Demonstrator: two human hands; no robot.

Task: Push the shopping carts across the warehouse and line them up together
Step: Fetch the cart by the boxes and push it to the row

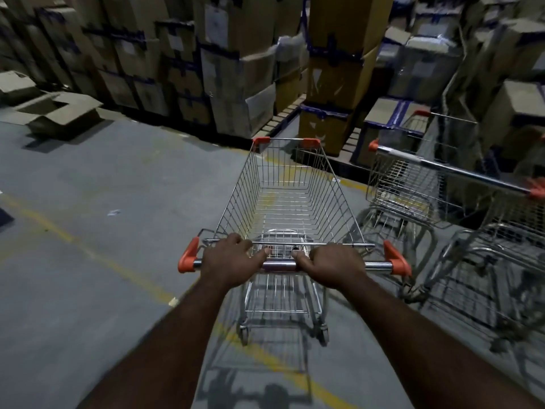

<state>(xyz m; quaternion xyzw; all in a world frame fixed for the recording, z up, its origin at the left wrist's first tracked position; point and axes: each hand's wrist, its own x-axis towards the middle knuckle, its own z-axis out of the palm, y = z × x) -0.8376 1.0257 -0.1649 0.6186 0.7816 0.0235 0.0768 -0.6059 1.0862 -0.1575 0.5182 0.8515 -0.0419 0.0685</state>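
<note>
A wire shopping cart (287, 184) with orange corner caps stands in front of me, its basket holding nothing. My left hand (233, 259) and my right hand (333, 265) both grip its chrome handle bar (377, 264), close together near the middle. A second cart (413, 184) of the same kind stands to the right, turned at an angle, its handle (448, 169) running toward the right edge. Part of another cart frame (486, 261) shows at the lower right.
Stacks of cardboard boxes (230, 69) on pallets wall off the far side. An open flattened box (56, 113) lies on the grey floor at left. A yellow floor line (97, 255) runs diagonally under the cart. Open floor lies to the left.
</note>
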